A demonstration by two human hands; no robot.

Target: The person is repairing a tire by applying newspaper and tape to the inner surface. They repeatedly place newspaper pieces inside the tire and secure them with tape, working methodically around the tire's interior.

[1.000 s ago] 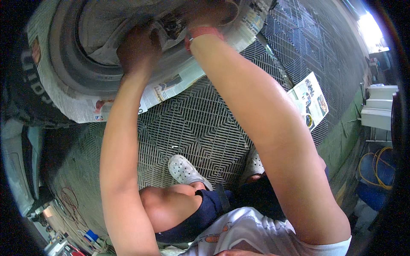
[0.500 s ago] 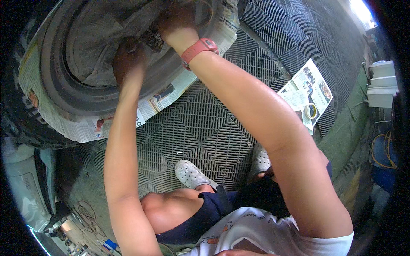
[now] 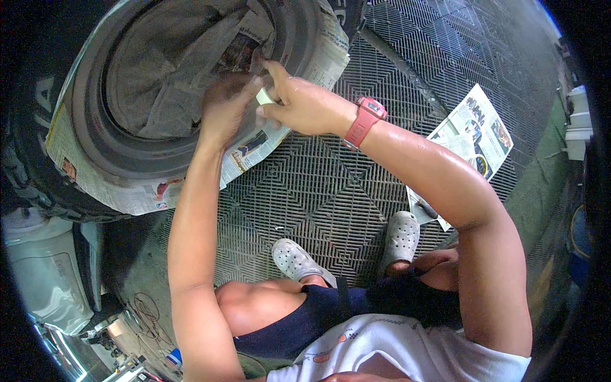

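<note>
A wheel rim (image 3: 89, 121), grey and dusty, lies inside a dark tyre (image 3: 44, 184) at the upper left. Newspaper (image 3: 137, 197) lines the rim's edge, and more greyish paper (image 3: 149, 83) covers its centre. Over the rim's near right edge my two hands are close together. My right hand (image 3: 296, 105), a red watch on its wrist, pinches a small pale whitish piece (image 3: 265, 97) whose kind I cannot make out. Beside it, my left hand (image 3: 226, 108) has its fingers curled and blurred, the thumb near that piece; whatever it holds is hidden.
A newspaper sheet (image 3: 493, 130) lies on the slatted floor (image 3: 318, 184) at right, with a small round container (image 3: 478, 164) partly behind my right arm. A light grey bin (image 3: 48, 274) stands at far left. White containers (image 3: 578, 124) line the right side.
Both hands have drawn back from the rim's centre toward its near right edge and come together. The pale piece now shows in my right hand. My view has shifted slightly.
</note>
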